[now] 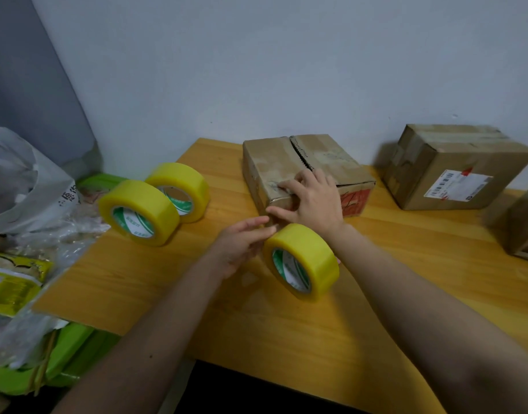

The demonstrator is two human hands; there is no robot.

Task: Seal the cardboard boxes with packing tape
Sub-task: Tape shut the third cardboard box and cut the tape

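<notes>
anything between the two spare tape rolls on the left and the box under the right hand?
Head view: only bare wooden table between the two spare rolls and the open-seamed box. The third roll sits nearer, by the hands.

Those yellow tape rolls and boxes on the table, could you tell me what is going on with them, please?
A person is taping a cardboard box shut on a wooden table. The right hand presses flat on the box's near corner, while the left hand touches the tape roll standing just in front. The box's top seam looks open. Two spare rolls stand to the left, and another box sits to the right.
</notes>
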